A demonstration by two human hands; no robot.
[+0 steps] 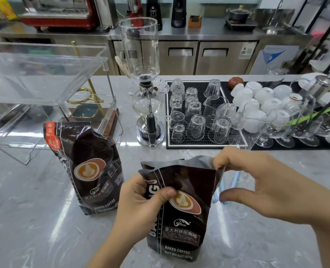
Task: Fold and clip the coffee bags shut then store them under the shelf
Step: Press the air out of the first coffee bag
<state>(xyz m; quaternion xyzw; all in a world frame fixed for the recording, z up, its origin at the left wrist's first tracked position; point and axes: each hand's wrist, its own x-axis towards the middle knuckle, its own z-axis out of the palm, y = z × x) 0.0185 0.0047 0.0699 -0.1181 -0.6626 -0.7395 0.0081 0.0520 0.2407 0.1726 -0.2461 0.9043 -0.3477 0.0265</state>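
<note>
A dark brown coffee bag (181,219) with a latte picture stands on the grey marble counter in front of me, its top open. My left hand (141,202) grips its upper left edge, thumb on the front. My right hand (256,178) pinches the upper right corner of the silver-lined mouth. A second, similar coffee bag (88,171) stands to the left, its top crumpled and open. Behind that one is a clear acrylic shelf (44,78) on legs. No clip shows in view.
A glass siphon coffee maker (146,89) stands behind the bags. Right of it a black mat (168,113) holds several upturned glasses, with white cups (264,95) and stemmed glasses further right. A gold stand (88,97) sits under the shelf.
</note>
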